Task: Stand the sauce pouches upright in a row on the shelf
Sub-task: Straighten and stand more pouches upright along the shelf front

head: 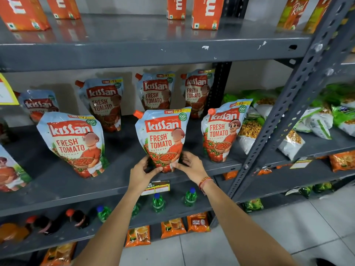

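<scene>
A Kissan tomato ketchup pouch (163, 137) stands upright at the front middle of the grey shelf (57, 181). My left hand (143, 170) and my right hand (191, 165) cup its base from both sides, fingers touching the bottom corners. Front-row pouches stand to its left (73, 143) and right (222, 131). Behind them, against the wall, several more pouches stand upright, such as one at back left (104, 102) and one at back middle (156, 91). Another pouch (9, 169) is cut off at the far left edge.
Orange juice cartons (206, 13) stand on the shelf above. Snack bags (249, 129) lie right of the pouches, past a perforated steel upright (284, 112). Green bottles (158, 202) and dark bottles stand on the shelf below. Tiled floor shows at bottom right.
</scene>
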Demonstrator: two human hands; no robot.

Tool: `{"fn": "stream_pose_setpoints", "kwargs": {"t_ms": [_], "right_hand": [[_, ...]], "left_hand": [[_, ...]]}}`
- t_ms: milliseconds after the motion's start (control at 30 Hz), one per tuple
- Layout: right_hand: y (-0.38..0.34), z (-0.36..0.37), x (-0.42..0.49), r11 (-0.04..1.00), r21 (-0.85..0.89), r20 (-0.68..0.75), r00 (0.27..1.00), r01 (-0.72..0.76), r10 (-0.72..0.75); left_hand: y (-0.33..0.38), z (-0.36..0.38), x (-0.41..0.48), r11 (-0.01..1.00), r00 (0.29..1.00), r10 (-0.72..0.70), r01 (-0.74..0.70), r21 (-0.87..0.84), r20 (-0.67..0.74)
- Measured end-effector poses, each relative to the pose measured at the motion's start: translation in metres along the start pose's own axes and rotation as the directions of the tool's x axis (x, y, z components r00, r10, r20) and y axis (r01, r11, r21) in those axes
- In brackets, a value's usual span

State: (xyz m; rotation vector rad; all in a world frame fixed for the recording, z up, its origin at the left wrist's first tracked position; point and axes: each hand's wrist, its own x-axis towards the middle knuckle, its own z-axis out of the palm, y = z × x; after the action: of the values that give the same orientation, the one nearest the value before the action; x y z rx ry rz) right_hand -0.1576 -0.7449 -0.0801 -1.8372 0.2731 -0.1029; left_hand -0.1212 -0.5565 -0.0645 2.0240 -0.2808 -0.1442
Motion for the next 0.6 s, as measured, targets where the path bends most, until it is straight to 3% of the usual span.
{"fn": "stream_pose_setpoints", "kwargs": {"t_ms": [233,300,367,433,500,533,600], "right_hand": [[-0.001,0.002,-0.005,0.999,-0.038,-0.024,1.000,-0.012,0.011],[-0.002,0.007,-0.011,1.000,-0.012,-0.088,0.996,-0.026,0.025],[-0.005,0.017,-0.024,0.999,0.050,-0.247,0.968,-0.023,0.035],[-0.011,0.039,-0.041,0.998,0.065,-0.493,0.870,0.028,0.007],[-0.024,0.070,-0.057,0.992,0.024,-0.647,0.758,0.121,-0.077],[-0.032,0.087,-0.062,0.986,-0.019,-0.655,0.743,0.165,-0.137],[-0.047,0.121,-0.062,0.970,-0.100,-0.566,0.790,0.220,-0.237]], "left_hand": [[-0.003,0.000,-0.002,0.999,0.999,0.041,-0.041,0.036,0.015],[-0.005,-0.005,-0.006,0.998,0.998,0.048,-0.049,0.037,0.048],[-0.008,-0.013,-0.013,0.998,0.998,0.058,-0.058,-0.006,0.037],[-0.015,-0.032,-0.028,0.995,0.998,0.058,-0.061,-0.081,-0.029],[-0.030,-0.057,-0.042,0.987,0.984,0.068,-0.091,-0.136,-0.166],[-0.038,-0.073,-0.048,0.982,0.965,0.059,-0.102,-0.159,-0.257],[-0.054,-0.107,-0.053,0.971,0.900,0.024,-0.124,-0.203,-0.435]]}}
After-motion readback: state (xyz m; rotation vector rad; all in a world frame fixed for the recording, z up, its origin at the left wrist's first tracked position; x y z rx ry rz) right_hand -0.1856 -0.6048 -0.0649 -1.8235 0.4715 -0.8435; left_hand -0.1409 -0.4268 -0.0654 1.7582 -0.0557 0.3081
